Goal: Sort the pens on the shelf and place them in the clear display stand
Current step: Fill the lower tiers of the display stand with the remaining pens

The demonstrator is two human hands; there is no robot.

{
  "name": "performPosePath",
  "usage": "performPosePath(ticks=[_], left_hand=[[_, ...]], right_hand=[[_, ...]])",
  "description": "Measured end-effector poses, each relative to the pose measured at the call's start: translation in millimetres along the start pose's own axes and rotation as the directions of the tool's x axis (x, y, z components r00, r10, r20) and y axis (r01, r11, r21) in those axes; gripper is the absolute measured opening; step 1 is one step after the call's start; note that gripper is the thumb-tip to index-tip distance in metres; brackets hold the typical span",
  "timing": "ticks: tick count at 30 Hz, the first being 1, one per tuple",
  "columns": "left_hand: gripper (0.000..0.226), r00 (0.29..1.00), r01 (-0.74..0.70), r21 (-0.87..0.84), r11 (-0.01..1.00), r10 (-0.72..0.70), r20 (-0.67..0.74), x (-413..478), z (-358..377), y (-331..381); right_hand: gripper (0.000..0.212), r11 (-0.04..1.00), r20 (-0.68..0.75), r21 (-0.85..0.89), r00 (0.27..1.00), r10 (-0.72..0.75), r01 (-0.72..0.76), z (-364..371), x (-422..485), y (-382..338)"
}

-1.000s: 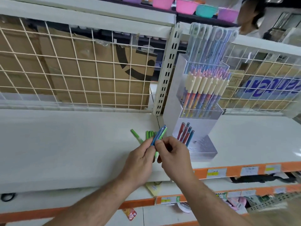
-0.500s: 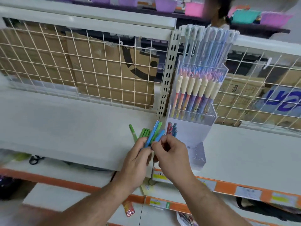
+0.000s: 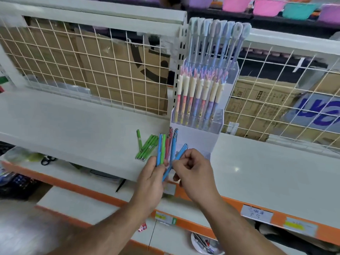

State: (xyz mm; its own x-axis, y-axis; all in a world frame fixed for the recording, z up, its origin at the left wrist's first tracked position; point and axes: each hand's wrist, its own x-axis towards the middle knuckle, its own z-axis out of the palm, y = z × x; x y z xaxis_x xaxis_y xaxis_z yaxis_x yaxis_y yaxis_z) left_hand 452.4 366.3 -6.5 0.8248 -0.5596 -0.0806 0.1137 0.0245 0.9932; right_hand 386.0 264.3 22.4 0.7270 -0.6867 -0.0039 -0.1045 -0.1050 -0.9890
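Well, how is it laid out, biggest thing first?

Broadly, the white shelf [image 3: 73, 126] runs right across; the clear display stand [image 3: 198, 138] sits on it right of the middle, toward the back; its upper tiers are packed with upright pastel pens [image 3: 198, 100]; its low front tier holds a few red and blue pens [image 3: 170, 139].

And the hands?

Both are at the shelf's front edge, just before the stand; the left hand [image 3: 152, 175] is curled round a pair of pens [image 3: 159, 150], one blue and one green, side by side with their ends up; the right hand [image 3: 193, 170] pinches a single blue pen [image 3: 179, 154] between thumb and fingertips.

Which way does that one lie?

Slanted; its long axis runs from low-left, beside the left hand's fingers, to high-right, and its upper end points at the front tier, which lies just beyond the right hand; so the right hand is the nearer one, I'd say, and the pen wants tipping upright to go in.

Anything loose?

A bunch of green pens [image 3: 147, 147] lies flat on the shelf, just left of the left hand.
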Motion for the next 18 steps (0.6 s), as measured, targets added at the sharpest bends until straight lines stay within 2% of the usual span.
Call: performPosePath(ticks=[10,18], left_hand=[[0.016,0.991,0.026,0.027,0.999,-0.022,-0.129,33,-8,-2],[0.018,0.993,0.04,0.142,0.989,-0.024,-0.111,50,-22,-4]], right_hand=[[0.014,0.987,-0.256,-0.141,0.961,-0.11,0.075,-36,41,-5],[0.016,0.936,-0.25,-0.332,0.945,-0.209,0.12,-24,62,-6]])
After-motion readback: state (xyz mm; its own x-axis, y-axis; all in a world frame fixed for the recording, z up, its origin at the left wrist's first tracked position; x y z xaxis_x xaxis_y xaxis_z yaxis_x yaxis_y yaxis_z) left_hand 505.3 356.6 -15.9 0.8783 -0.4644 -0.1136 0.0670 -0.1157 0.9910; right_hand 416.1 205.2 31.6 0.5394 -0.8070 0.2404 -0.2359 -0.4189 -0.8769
